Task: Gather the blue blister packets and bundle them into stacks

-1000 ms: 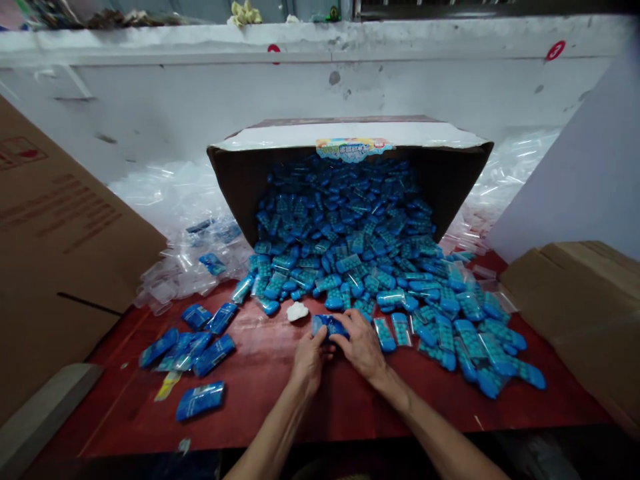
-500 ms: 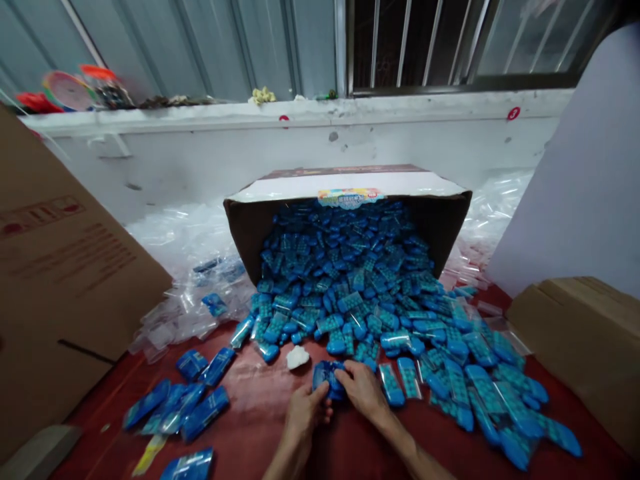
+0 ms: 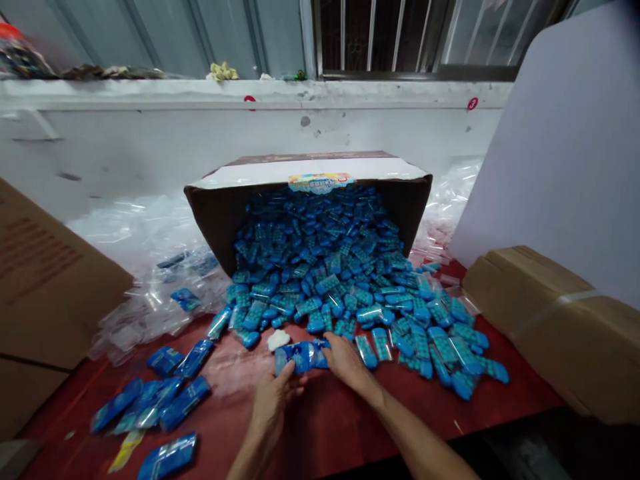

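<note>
Both hands pinch one filled blue packet [image 3: 301, 357] near the table's [image 3: 350, 427] middle: left hand [image 3: 270, 400] underneath, right hand [image 3: 345, 360] at its end. Several finished packets [image 3: 160, 400] lie near-left; the tipped carton [image 3: 310, 200] spills a large pile of loose blue pieces [image 3: 340, 280], so most remains.

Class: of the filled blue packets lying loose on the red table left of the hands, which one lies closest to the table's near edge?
The packet at bottom left, alone, nearer than the cluster beside the yellow slip.
</note>
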### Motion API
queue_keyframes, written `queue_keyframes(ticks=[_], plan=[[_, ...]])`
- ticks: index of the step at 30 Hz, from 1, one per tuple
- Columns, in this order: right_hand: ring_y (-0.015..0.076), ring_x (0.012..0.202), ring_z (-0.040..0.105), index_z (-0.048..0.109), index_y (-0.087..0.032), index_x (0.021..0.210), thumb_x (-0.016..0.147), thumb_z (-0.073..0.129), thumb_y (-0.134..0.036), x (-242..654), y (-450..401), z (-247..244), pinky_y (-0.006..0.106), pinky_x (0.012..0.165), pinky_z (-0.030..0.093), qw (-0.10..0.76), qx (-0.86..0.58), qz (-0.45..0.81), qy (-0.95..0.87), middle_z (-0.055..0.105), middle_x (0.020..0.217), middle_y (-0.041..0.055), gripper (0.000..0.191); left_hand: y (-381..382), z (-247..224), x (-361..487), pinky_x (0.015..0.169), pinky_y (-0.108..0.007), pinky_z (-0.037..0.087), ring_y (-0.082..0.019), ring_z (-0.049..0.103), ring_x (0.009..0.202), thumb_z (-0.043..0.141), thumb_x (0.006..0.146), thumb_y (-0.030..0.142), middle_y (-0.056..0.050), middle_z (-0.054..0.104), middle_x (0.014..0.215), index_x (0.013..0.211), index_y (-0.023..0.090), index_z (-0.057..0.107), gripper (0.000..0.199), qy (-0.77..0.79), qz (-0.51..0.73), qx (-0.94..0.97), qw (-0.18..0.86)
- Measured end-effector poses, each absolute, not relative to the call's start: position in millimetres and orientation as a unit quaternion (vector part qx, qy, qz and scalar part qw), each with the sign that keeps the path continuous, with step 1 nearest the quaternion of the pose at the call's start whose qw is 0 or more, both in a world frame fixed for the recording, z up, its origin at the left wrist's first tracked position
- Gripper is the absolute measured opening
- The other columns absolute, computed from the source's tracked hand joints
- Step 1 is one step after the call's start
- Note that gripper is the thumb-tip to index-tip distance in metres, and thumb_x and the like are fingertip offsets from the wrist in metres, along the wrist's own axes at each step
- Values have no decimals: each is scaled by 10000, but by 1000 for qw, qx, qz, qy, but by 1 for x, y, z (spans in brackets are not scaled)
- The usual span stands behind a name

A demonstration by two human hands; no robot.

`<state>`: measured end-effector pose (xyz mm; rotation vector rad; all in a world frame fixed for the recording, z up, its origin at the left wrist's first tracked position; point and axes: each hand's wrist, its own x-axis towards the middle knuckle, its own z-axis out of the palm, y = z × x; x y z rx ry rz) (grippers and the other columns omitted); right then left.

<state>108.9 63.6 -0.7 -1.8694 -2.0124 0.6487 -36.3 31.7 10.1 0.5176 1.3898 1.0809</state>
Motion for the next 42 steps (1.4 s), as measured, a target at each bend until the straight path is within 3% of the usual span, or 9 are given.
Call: queue_keyframes(ticks=[9,15,21,28,31,34,37,39,42], plan=[[195,898,521,461,-227,1120,822,400,-186,180,66,26,249,627,379,96,-708,8,-700,512,1059,90,307,34,11,2,485,-223,475,-128,600,528,601,665,212,-5,599,544,764,141,498,159,541,446,219,678],[175,890,518,448,-243,1119,826,421,-230,192,86,15,241,646,386,86,-685,27,-723,507,1027,57,295,35,9,6,443,-203,453,-117,572,480,630,626,263,29,545,464,702,140,498,196,499,456,235,698],[205,915,519,375,-191,1196,801,404,-110,184,80,9,283,674,398,40,-687,-19,-725,427,1164,133,405,30,0,1,458,-226,452,-144,581,495,640,604,297,30,513,413,630,132,507,214,514,447,233,694],[175,727,592,567,-148,885,802,360,-54,181,97,23,261,601,406,-6,-661,-16,-750,530,951,120,241,27,-6,-6,454,-234,441,-125,546,449,654,586,298,27,497,406,567,133,502,226,512,470,202,690],[193,751,589,567,-150,909,815,380,-102,181,95,31,269,600,411,-3,-656,-22,-754,536,954,128,215,25,-6,-6,426,-223,416,-118,527,429,664,574,318,28,469,388,485,142,448,292,505,502,216,668],[209,812,567,452,-184,1130,807,453,-258,171,80,37,286,623,424,66,-657,13,-751,517,1040,125,331,22,-5,-2,427,-224,416,-121,526,431,670,564,337,39,456,386,504,143,460,291,504,521,213,655],[171,772,562,334,-206,1230,724,546,-344,148,61,30,273,646,441,279,-612,276,-687,550,1017,74,566,23,-4,3,467,-224,436,-118,552,505,667,573,338,6,572,537,704,131,565,265,492,530,213,656],[153,747,563,417,-175,1152,704,539,-272,129,53,17,254,641,446,367,-527,462,-611,592,885,39,474,23,-5,7,483,-231,446,-123,564,545,678,558,335,-27,621,656,818,130,583,345,491,528,221,657],[123,612,532,478,-158,1045,678,519,-194,108,47,-2,228,565,434,456,-524,514,-503,559,693,-12,371,24,-9,10,457,-230,434,-114,537,480,705,510,338,-26,603,589,773,105,590,370,518,519,218,644]])
